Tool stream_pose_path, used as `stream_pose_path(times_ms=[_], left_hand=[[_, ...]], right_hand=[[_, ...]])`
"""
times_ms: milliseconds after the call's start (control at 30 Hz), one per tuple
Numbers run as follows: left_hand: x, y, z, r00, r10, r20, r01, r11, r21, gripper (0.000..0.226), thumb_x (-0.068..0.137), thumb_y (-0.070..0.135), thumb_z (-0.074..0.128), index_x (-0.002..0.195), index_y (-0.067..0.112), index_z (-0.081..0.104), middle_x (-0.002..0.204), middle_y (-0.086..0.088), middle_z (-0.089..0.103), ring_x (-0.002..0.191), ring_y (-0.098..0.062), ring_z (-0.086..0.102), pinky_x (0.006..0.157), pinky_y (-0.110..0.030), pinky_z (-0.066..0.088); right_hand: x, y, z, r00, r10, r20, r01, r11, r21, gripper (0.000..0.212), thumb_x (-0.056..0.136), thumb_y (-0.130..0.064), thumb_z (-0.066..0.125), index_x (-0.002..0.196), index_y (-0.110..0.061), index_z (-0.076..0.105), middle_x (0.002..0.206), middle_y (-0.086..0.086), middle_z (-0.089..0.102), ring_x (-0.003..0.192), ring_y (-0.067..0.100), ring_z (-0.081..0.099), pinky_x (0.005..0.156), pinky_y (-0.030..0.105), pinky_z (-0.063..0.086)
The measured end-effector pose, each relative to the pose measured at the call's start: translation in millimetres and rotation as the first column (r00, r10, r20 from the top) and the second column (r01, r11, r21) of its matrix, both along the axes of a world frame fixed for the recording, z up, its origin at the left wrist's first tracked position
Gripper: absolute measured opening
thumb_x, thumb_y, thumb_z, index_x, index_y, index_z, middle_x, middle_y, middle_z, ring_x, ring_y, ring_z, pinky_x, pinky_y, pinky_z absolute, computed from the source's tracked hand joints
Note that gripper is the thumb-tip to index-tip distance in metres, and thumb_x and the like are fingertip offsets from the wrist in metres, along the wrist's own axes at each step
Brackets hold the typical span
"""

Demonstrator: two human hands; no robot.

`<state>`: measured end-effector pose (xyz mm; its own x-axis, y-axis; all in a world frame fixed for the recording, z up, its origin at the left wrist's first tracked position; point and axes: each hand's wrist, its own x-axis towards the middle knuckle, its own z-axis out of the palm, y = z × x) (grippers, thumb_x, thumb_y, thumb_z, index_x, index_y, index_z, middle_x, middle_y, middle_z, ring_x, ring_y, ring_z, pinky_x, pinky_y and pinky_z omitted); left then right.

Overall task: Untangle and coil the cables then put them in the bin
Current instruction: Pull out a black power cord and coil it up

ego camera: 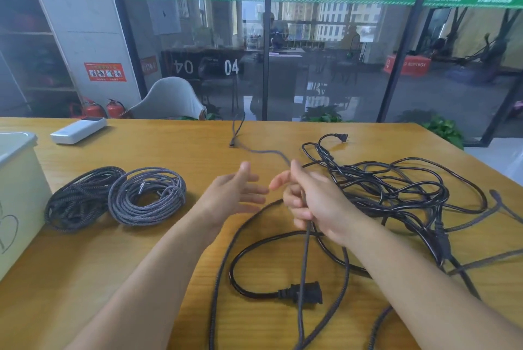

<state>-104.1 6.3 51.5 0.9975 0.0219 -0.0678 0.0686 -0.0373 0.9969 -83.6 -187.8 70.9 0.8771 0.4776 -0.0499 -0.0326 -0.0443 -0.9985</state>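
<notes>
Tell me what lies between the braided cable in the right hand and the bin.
The right hand grips the grey braided cable. The bin stands at the table's left edge. Two finished coils lie on the table between them, and the open left hand hovers there too. Lifted over the coils, the way looks free.

Left hand (pixel 236 192) mid-frame, palm up, fingers (pixel 256 190) spread; right hand (pixel 312 202) beside it, fingers curled in a grip.
</notes>
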Motion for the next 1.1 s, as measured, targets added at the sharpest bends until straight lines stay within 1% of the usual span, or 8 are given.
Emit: stream_pose_path(times_ms=[67, 167, 300, 400, 567, 733, 900, 1100], left_hand=[[5.0, 3.1, -2.7, 0.998, 0.062, -0.013, -0.064, 0.970, -0.233, 0.040, 0.108, 0.048, 0.044, 0.120, 0.012, 0.058, 0.113, -0.012, 0.078, 0.105, -0.024, 0.075, 0.095, -0.042, 0.058], [9.2, 6.4, -6.7, 0.985, 0.173, 0.000, -0.166, 0.943, -0.289, 0.033, 0.109, 0.030, 0.052, 0.126, 0.003, 0.059, 0.105, -0.009, 0.079, 0.092, -0.020, 0.073, 0.087, -0.037, 0.061], [9.5, 4.7, -8.0, 0.989, 0.145, -0.031, -0.146, 0.925, -0.351, 0.028, 0.104, 0.019, 0.062, 0.126, 0.002, 0.060, 0.090, -0.004, 0.077, 0.077, -0.014, 0.066, 0.075, -0.027, 0.060], [5.7, 4.4, -3.6, 0.997, 0.073, 0.023, -0.062, 0.948, -0.311, 0.030, 0.102, 0.016, 0.064, 0.128, 0.001, 0.063, 0.086, -0.004, 0.074, 0.072, -0.012, 0.065, 0.069, -0.025, 0.057], [-7.6, -0.5, 2.3, 0.949, -0.300, 0.093, 0.274, 0.936, 0.221, 0.020, 0.101, 0.016, 0.067, 0.120, 0.011, 0.071, 0.097, -0.015, 0.078, 0.079, -0.019, 0.067, 0.067, -0.031, 0.052], [-17.3, -11.3, 7.9, 0.857, -0.514, -0.028, 0.490, 0.799, 0.349, 0.018, 0.102, 0.025, 0.067, 0.113, 0.012, 0.071, 0.100, -0.008, 0.079, 0.080, -0.019, 0.070, 0.070, -0.031, 0.055], [-5.6, -9.0, 1.8, 0.994, -0.100, -0.045, 0.099, 0.995, -0.018, 0.049, 0.108, 0.049, 0.041, 0.129, 0.009, 0.061, 0.107, -0.011, 0.079, 0.094, -0.024, 0.076, 0.087, -0.039, 0.061], [5.8, 7.9, 1.3, 0.967, 0.235, 0.096, -0.163, 0.866, -0.472, 0.046, 0.111, 0.040, 0.040, 0.129, 0.004, 0.060, 0.109, -0.014, 0.078, 0.095, -0.023, 0.076, 0.080, -0.033, 0.058]], right_hand=[[-7.9, 2.3, 2.3, 0.976, 0.217, -0.006, -0.216, 0.964, -0.157, 0.054, 0.114, -0.043, 0.032, 0.104, -0.005, 0.069, 0.064, -0.002, 0.043, 0.044, 0.011, 0.034, 0.046, 0.027, 0.044], [-14.0, 3.4, 2.9, 0.877, 0.473, -0.086, -0.472, 0.814, -0.339, 0.052, 0.113, -0.036, 0.036, 0.104, -0.001, 0.073, 0.067, 0.002, 0.054, 0.051, 0.015, 0.051, 0.062, 0.036, 0.057], [-11.1, -1.8, 5.3, 0.849, 0.519, -0.097, -0.513, 0.766, -0.387, 0.045, 0.111, -0.032, 0.042, 0.102, -0.001, 0.075, 0.073, 0.008, 0.063, 0.059, 0.019, 0.060, 0.075, 0.042, 0.059], [-5.6, -3.8, 5.5, 0.937, 0.342, -0.068, -0.340, 0.856, -0.389, 0.057, 0.107, -0.052, 0.045, 0.119, -0.003, 0.070, 0.098, 0.016, 0.077, 0.078, 0.026, 0.072, 0.079, 0.042, 0.062], [10.5, -6.4, -2.5, 0.987, 0.032, -0.156, -0.030, 0.999, 0.016, 0.055, 0.108, -0.049, 0.044, 0.137, -0.004, 0.057, 0.123, 0.017, 0.074, 0.107, 0.026, 0.075, 0.093, 0.046, 0.061], [18.7, -5.0, -4.6, 0.940, -0.170, -0.295, 0.268, 0.905, 0.331, 0.042, 0.113, -0.027, 0.042, 0.136, 0.005, 0.055, 0.075, 0.002, 0.064, 0.053, 0.013, 0.052, 0.051, 0.028, 0.051], [9.7, -10.6, 4.4, 0.983, 0.019, -0.183, 0.002, 0.993, 0.115, 0.038, 0.113, -0.021, 0.037, 0.127, 0.001, 0.064, 0.066, -0.004, 0.039, 0.046, 0.008, 0.031, 0.045, 0.023, 0.040], [-7.1, -2.1, 4.5, 0.937, 0.304, -0.173, -0.333, 0.927, -0.173, 0.036, 0.113, -0.019, 0.037, 0.125, 0.002, 0.064, 0.069, 0.001, 0.049, 0.047, 0.011, 0.043, 0.052, 0.029, 0.053]])
